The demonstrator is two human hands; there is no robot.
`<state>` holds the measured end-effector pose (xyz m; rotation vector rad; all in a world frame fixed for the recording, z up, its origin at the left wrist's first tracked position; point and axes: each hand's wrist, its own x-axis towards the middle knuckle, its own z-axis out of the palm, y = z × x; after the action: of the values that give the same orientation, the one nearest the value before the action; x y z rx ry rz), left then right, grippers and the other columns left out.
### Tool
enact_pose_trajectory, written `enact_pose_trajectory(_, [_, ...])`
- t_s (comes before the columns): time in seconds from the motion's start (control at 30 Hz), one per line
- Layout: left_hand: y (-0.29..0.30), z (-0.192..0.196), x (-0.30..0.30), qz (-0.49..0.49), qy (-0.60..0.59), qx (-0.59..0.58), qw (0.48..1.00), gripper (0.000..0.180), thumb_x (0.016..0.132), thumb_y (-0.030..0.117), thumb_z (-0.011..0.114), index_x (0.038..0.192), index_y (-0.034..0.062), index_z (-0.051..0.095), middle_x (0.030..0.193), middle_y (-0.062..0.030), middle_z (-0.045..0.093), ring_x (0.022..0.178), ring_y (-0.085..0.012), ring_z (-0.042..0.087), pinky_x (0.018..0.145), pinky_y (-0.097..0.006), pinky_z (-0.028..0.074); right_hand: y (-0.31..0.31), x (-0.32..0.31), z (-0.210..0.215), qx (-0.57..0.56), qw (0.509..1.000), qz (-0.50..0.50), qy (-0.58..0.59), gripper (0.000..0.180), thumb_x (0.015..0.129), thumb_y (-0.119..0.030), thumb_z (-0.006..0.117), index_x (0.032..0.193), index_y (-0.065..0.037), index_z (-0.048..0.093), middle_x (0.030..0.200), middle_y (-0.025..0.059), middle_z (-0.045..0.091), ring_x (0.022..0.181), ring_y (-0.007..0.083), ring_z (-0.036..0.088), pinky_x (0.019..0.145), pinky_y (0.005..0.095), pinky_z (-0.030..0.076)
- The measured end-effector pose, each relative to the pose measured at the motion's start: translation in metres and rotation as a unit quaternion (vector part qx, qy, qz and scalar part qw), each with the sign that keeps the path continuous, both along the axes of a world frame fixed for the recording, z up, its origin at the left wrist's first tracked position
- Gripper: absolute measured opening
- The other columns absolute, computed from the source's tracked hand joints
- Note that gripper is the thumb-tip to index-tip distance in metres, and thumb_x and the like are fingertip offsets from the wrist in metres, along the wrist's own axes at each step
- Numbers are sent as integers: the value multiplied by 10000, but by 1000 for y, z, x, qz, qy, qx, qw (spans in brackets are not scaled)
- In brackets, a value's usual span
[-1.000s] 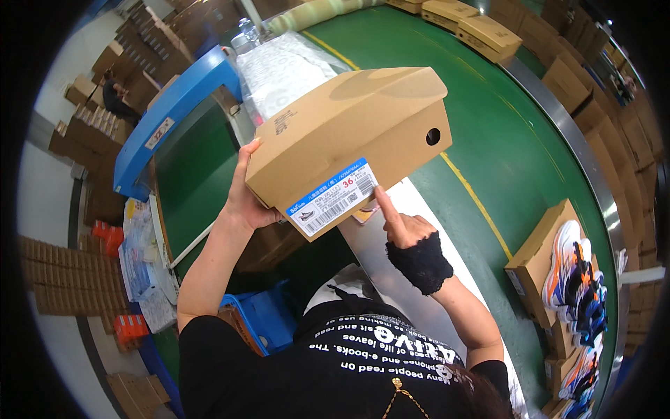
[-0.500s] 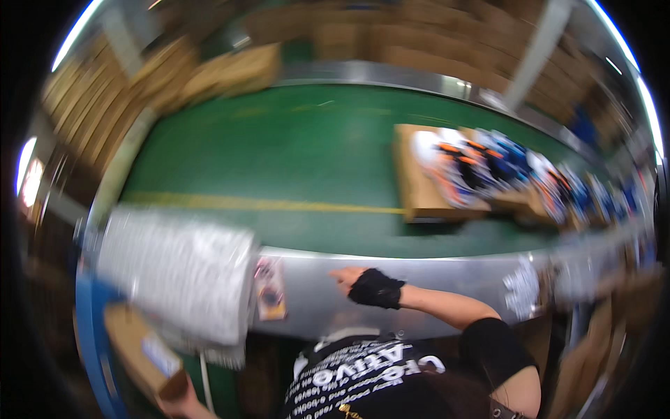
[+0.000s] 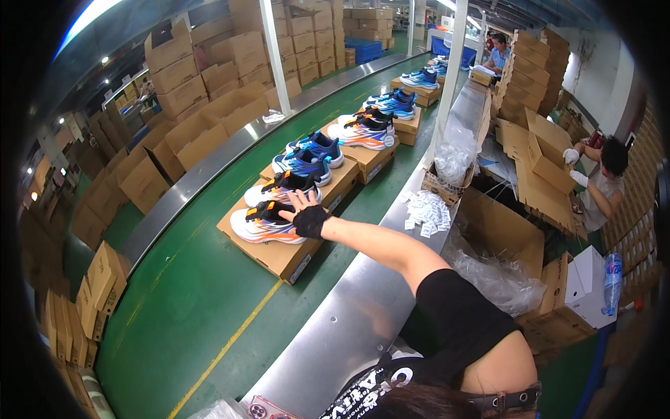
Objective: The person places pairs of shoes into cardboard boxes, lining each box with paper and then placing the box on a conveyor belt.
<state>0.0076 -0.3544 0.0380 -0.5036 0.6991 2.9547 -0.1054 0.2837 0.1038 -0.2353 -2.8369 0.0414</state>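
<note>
Head view: right hand (image 3: pixel 305 211) extends past metal surface (image 3: pixel 328 325) to nearest white-orange shoe (image 3: pixel 258 223), fingers spread wide at its collar; whether they touch, cannot tell. Left hand out of view. Shoe stands sole-down on box (image 3: pixel 269 257) over green belt (image 3: pixel 216 300), heel toward person, likely for easy reach. Blue shoes (image 3: pixel 302 166) stand beyond, seemingly paired to avoid mix-ups. White sachets (image 3: pixel 427 211) heap on surface, apparently kept handy.
</note>
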Motion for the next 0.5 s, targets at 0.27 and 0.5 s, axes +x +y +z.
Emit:
enact_pose_trajectory(0.27, [12,-3,2,87,-202,-109,969,253,805,252,518,973,63,524,1015,-138,507,978,-347,445,833,-501,353,10,-41,14,85,988,7,-132,534,599,-516,630,1042,-222,578,1264,245,324,1158,423,288,899,664,99])
enact_pose_trajectory(0.5, [29,-13,35,33,-113,-137,984,224,801,237,507,927,57,550,1003,-114,527,969,-330,448,835,-479,353,27,-34,9,13,998,19,-66,566,531,-497,681,1006,-210,572,1210,213,344,1098,367,323,886,561,199])
